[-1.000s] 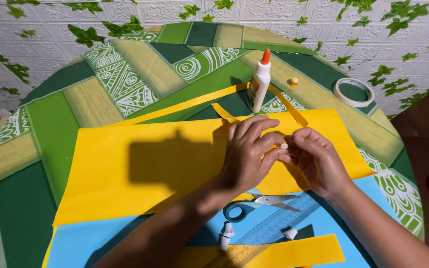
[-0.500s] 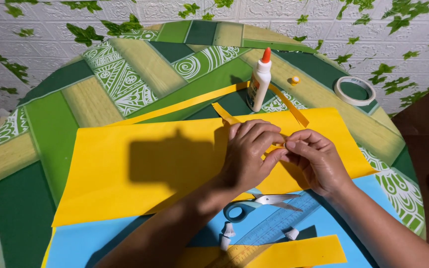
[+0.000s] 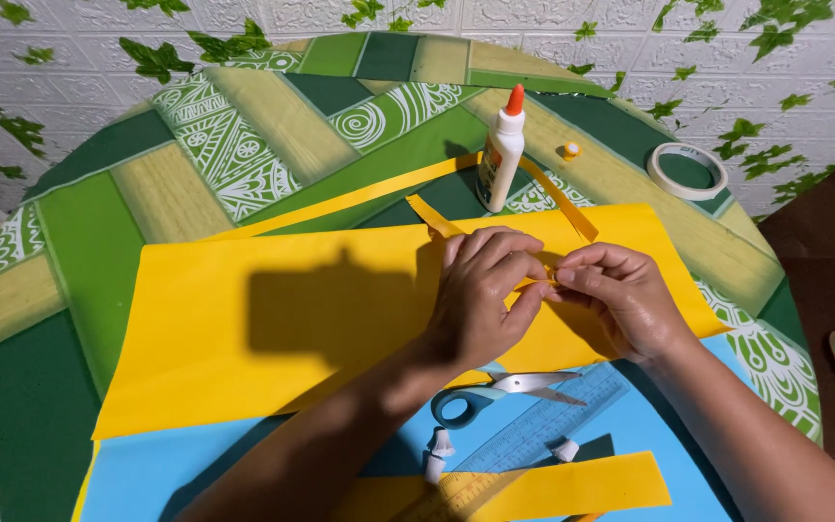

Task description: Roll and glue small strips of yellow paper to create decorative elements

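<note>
Head view: yellow paper strip [image 3: 533,282] pinched crosswise between hands.

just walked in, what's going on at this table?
A person is doing paper craft. The left hand and right hand meet over a big yellow sheet, pinching a narrow yellow paper strip between their fingertips. A glue bottle stands upright behind them, with a tape roll off to the right. Scissors and a clear ruler lie on blue paper nearer the person.
</note>
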